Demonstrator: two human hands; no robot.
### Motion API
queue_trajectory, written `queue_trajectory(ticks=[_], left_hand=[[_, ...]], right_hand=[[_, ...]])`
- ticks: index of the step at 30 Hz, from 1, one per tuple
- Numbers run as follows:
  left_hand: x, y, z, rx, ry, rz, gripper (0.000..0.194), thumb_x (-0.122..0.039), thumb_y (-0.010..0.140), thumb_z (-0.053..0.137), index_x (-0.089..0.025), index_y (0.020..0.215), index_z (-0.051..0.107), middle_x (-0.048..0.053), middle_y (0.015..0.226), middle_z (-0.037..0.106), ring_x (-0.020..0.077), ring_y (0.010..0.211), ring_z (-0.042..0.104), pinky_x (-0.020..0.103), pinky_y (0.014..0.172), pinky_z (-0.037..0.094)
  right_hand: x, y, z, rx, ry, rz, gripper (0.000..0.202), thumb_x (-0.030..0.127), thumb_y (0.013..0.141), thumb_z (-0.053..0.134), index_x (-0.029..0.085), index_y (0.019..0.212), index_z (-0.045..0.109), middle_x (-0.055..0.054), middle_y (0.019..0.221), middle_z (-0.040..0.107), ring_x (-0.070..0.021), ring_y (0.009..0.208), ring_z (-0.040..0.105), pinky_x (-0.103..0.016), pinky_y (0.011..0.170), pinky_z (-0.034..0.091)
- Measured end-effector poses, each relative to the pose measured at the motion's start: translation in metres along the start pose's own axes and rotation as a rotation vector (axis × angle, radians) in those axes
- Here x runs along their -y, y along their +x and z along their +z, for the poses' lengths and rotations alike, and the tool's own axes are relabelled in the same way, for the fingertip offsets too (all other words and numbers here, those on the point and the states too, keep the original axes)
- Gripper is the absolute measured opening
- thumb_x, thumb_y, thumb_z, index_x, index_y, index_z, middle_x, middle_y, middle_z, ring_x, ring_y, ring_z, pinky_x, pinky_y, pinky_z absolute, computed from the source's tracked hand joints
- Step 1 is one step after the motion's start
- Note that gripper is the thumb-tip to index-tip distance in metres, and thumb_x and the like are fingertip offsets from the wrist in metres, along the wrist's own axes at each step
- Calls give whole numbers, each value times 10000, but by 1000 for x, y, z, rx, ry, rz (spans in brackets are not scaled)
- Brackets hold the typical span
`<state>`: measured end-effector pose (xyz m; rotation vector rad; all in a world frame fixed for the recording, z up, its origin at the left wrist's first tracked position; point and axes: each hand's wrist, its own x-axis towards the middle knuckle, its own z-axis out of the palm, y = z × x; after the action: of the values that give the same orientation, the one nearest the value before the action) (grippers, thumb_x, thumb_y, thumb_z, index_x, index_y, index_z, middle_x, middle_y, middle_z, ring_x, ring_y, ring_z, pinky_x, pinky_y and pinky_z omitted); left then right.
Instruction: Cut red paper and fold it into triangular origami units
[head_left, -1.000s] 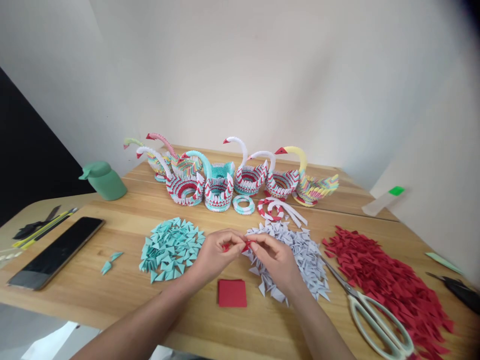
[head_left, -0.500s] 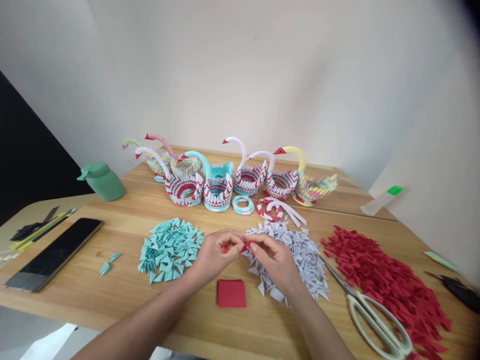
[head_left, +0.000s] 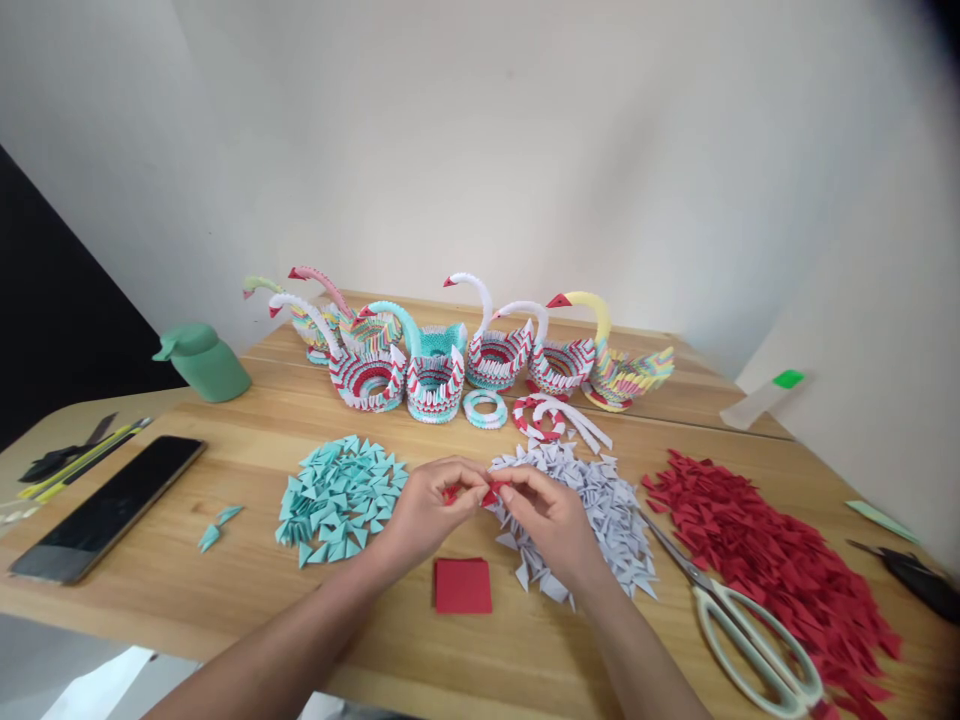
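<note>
Between my two hands is a small piece of red paper (head_left: pixel 490 494), mostly covered by the fingers. My left hand (head_left: pixel 442 503) pinches it from the left with thumb and forefinger; a bit of red also shows inside that hand. From the other side my right hand (head_left: pixel 541 515) pinches the same piece. Below the hands lies a stack of red paper rectangles (head_left: pixel 463 586). Under and behind my right hand spreads a pile of white folded paper triangles (head_left: pixel 619 525). A pile of teal triangles (head_left: pixel 337 495) is left of my left hand.
Red triangles (head_left: pixel 772 560) heap at the right beside scissors (head_left: pixel 739 630) and a black-handled cutter (head_left: pixel 919 580). Several paper swans (head_left: pixel 367 380) line the back, with paper rings (head_left: pixel 485 410) before them. At left are a phone (head_left: pixel 109 510) and a green pitcher (head_left: pixel 202 362).
</note>
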<state>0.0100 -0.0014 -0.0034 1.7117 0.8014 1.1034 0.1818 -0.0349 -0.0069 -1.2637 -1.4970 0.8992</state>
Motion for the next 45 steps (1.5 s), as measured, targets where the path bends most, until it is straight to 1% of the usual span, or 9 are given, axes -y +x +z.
queue_trajectory(ticks=[3,5,9,12,17,22,27,39,45], left_hand=[[3,0,1,-10,-55,-41,147,-229,795,635,-145,675,652,70,789,704,173,776,633,277,758,475],[7,0,2,-20,-169,-137,144,-281,764,682,-142,736,660,62,783,699,169,751,627,280,732,480],[16,2,2,19,-395,-357,392,-417,647,783,-131,887,662,32,734,682,128,612,584,243,587,456],[17,2,0,64,-382,-420,395,-463,642,780,-115,788,664,0,619,629,83,509,498,208,503,381],[10,2,-2,74,-407,-422,361,-461,668,762,-122,682,636,-15,549,589,78,488,476,212,519,373],[10,1,-3,70,-456,-428,342,-439,666,767,-129,668,621,-17,547,583,82,484,479,218,528,373],[10,0,-3,98,-504,-444,314,-411,700,748,-122,673,627,-5,594,597,81,506,487,218,547,371],[11,0,-2,122,-634,-488,314,-400,671,786,-119,668,644,3,615,612,77,500,491,218,538,361],[11,-1,-1,125,-637,-497,316,-399,671,786,-118,670,642,3,620,613,71,488,485,216,529,351]], right_hand=[[0,0,0,-1,-9,-6,186,273,820,596,200,933,725,-56,900,721,-199,823,662,-307,746,519],[-1,0,0,2,-10,-5,186,267,821,593,202,937,723,-53,902,718,-196,822,658,-305,746,516],[-3,-1,1,4,-6,-20,185,261,822,589,207,936,724,-52,910,711,-195,829,650,-302,742,514],[-4,-1,2,13,-5,-39,173,266,818,594,205,910,727,-49,884,700,-188,804,633,-293,718,508],[-5,-1,3,39,141,102,236,326,793,646,191,971,720,-30,788,670,-158,693,594,-274,639,490],[-4,-1,3,71,300,192,315,405,765,699,185,988,728,-23,754,653,-155,692,587,-278,650,474],[-4,-1,3,67,315,195,312,425,751,723,190,956,734,-15,729,644,-149,683,569,-269,647,457],[-7,-1,4,64,300,183,344,448,737,734,184,956,729,-15,743,638,-148,687,563,-270,648,456],[-10,0,4,75,308,182,337,443,739,736,183,953,727,-12,745,640,-147,684,570,-274,655,459]])
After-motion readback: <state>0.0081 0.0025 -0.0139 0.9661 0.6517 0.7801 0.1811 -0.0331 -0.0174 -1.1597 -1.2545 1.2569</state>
